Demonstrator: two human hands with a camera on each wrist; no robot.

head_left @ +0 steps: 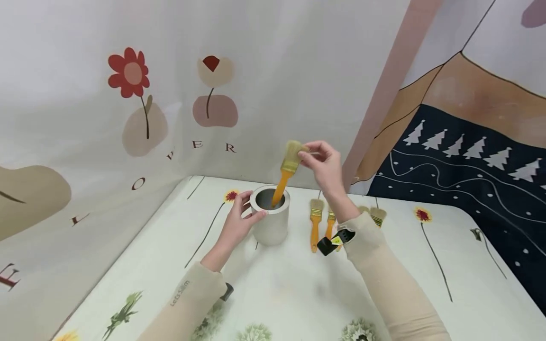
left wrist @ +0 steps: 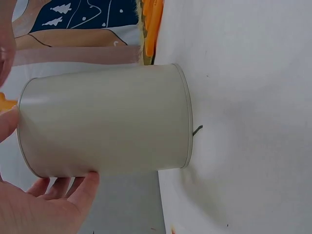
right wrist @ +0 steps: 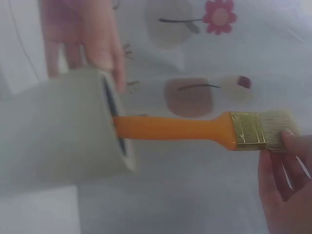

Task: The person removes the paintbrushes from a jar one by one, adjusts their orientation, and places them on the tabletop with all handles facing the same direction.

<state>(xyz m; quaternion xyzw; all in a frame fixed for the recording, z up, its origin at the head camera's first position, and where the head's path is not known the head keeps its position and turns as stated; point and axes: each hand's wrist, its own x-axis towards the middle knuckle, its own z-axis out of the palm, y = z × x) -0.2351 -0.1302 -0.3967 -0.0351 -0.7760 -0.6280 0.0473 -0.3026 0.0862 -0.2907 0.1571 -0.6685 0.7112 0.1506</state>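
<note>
A pale grey cylindrical pot (head_left: pixel 271 228) stands on the table, its round mouth facing up. My left hand (head_left: pixel 236 221) grips it at the left, thumb near the rim and fingers round the far side; the left wrist view shows the fingertips against the pot's wall (left wrist: pixel 105 122). Above the mouth, my right hand (head_left: pixel 326 166) pinches the bristles of a paintbrush (head_left: pixel 283 181) between thumb and fingers. The brush is bristles up, slightly tilted, and its orange handle (right wrist: pixel 175 128) reaches down into the pot. The handle's lower end is hidden inside in the right wrist view.
Right of the pot lie several more orange-handled paintbrushes, one brush (head_left: pixel 315 222) in plain sight and another brush (head_left: pixel 377 216) partly behind my right forearm. The white table cover (head_left: pixel 290 293) has printed flowers. A patterned cloth (head_left: pixel 298 85) hangs behind the table.
</note>
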